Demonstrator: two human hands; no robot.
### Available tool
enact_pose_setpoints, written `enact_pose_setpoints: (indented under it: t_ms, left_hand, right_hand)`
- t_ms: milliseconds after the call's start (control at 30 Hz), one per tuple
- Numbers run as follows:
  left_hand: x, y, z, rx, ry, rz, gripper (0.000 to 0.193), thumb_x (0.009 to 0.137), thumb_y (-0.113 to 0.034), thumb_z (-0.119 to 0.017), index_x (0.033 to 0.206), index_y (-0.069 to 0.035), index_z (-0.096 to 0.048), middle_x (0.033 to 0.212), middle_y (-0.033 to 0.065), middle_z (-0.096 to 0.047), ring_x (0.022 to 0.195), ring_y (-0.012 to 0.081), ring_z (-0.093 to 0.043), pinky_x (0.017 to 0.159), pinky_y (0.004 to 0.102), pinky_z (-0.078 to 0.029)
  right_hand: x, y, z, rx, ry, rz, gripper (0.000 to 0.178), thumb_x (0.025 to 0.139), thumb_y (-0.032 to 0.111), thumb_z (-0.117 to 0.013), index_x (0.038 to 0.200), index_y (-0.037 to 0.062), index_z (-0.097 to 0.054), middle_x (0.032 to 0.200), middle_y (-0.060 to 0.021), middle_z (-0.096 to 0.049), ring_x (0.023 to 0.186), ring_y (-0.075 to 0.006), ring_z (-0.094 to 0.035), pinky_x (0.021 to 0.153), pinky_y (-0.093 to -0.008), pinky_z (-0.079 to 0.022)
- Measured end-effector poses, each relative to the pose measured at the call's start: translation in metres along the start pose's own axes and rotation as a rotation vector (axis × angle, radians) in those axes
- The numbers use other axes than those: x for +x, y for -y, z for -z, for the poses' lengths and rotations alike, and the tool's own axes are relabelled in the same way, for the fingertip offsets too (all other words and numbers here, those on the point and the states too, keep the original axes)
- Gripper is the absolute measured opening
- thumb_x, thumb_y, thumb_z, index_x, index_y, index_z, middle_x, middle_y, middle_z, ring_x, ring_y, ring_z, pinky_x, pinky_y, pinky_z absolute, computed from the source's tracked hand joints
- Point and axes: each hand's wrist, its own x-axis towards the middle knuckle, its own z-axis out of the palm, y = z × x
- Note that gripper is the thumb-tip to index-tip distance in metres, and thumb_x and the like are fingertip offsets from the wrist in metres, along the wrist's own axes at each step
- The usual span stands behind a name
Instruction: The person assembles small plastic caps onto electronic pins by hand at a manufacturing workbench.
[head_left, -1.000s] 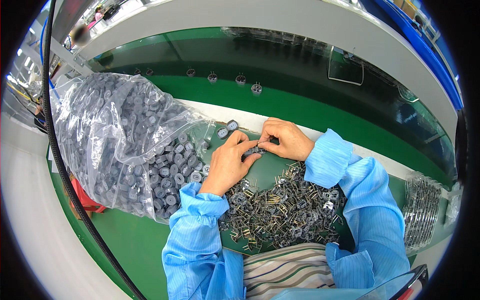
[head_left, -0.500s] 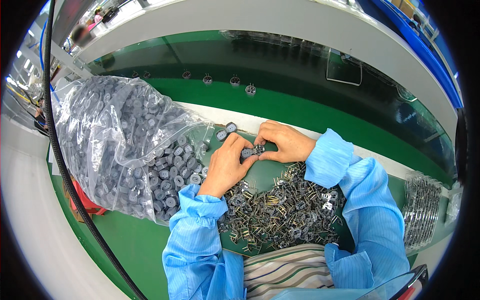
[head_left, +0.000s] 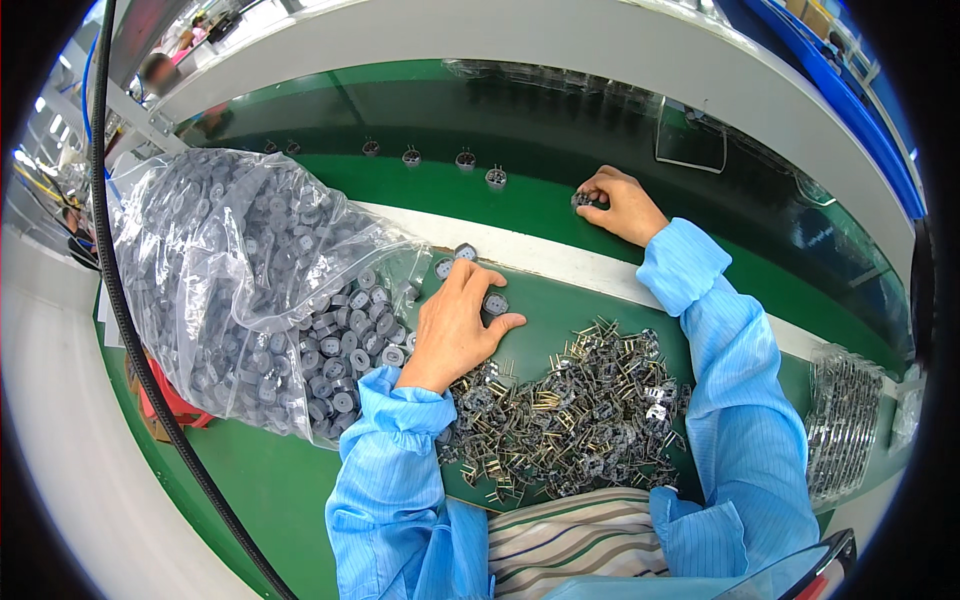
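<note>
My left hand (head_left: 455,328) rests on the dark green board (head_left: 540,340), its thumb and forefinger spread. In the gap between them sits a grey round cap (head_left: 495,303), apparently lying on the board. Two more grey caps (head_left: 464,252) are by its fingertips. Out beyond the white strip, my right hand (head_left: 625,207) pinches a small dark round part (head_left: 581,200) over the green surface; the fingers partly cover it. Below my hands spreads a heap of small black pin parts (head_left: 570,420) with metal pins.
A large clear plastic bag (head_left: 230,290) of grey caps lies open at the left, with loose caps (head_left: 345,345) spilling out. Several capped pin parts (head_left: 496,178) stand in a row at the back. A white strip (head_left: 540,260) edges the board. A black cable (head_left: 125,310) crosses the left side.
My right hand has moved away from my left, up and to the right, carrying the round part past the white strip. My left hand has stayed near its place, its fingers spreading.
</note>
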Motion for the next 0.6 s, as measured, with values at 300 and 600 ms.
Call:
enact_pose_setpoints:
  t_ms: [300,600]
  left_hand:
    - [-0.001,0.007,0.001,-0.015,0.024,-0.126,0.035,0.08,-0.016,-0.083,0.11,-0.008,-0.066,0.105,0.0083,-0.059,0.101,0.0321,-0.061,0.084,0.0432,-0.052]
    - [0.001,0.004,-0.001,0.045,-0.015,-0.014,0.037,0.079,-0.017,-0.083,0.11,-0.007,-0.066,0.102,0.0098,-0.06,0.099,0.0344,-0.06,0.084,0.0448,-0.049]
  right_hand:
    - [-0.048,0.107,0.025,-0.129,0.853,0.238,0.027,0.088,0.031,-0.079,0.095,0.0072,-0.072,0.088,-0.0073,-0.073,0.084,-0.0281,-0.071,0.074,-0.0394,-0.055]
    - [-0.046,0.088,-0.013,0.177,0.584,0.411,0.017,0.09,0.019,-0.077,0.09,0.0029,-0.073,0.089,-0.0079,-0.071,0.08,-0.0232,-0.069,0.073,-0.0367,-0.055]
